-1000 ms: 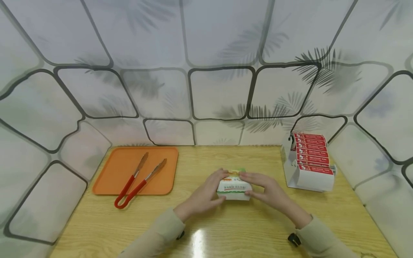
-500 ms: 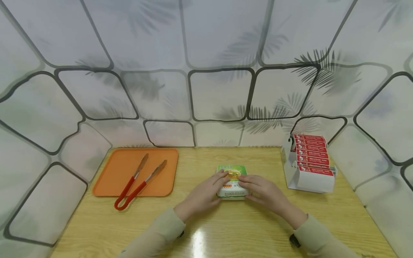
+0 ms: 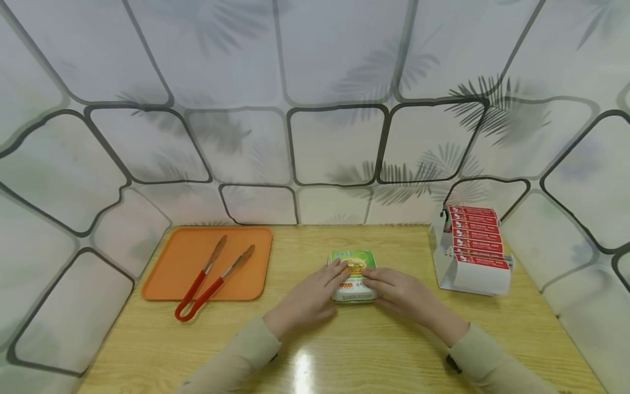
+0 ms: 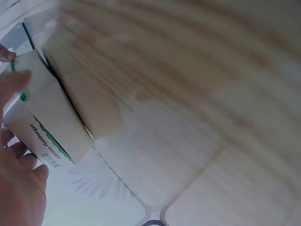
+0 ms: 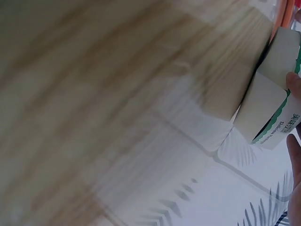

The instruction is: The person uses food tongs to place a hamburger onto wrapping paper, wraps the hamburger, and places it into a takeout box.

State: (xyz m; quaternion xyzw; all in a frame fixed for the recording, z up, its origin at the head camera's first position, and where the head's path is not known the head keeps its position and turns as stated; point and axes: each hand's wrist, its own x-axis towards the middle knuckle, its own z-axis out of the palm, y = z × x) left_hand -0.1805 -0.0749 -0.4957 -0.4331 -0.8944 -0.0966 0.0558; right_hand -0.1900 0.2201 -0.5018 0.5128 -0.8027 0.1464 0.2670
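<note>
A paper hamburger box (image 3: 355, 277), green and white with a burger picture, sits on the wooden table in front of me. Its lid is down over the base. My left hand (image 3: 311, 291) holds the left side, fingertips on the lid and thumb low at the front. Mirroring it, my right hand (image 3: 407, 290) holds the right side with its fingers over the lid. In the left wrist view the carton (image 4: 51, 110) shows a narrow dark slit along its green scalloped edge. A similar slit shows on the box (image 5: 265, 103) in the right wrist view.
On the left, an orange tray (image 3: 164, 273) carries tongs (image 3: 198, 290) with red handles, which overhang its front edge. A white rack (image 3: 445, 268) of red-and-white packets (image 3: 477, 235) stands at the back right. Patterned wall panels (image 3: 339, 142) enclose the table.
The box lid has come down from half raised to lying over the base, so its green top now shows. Both hands have followed it, fingers now over the top; the last half second brought little movement.
</note>
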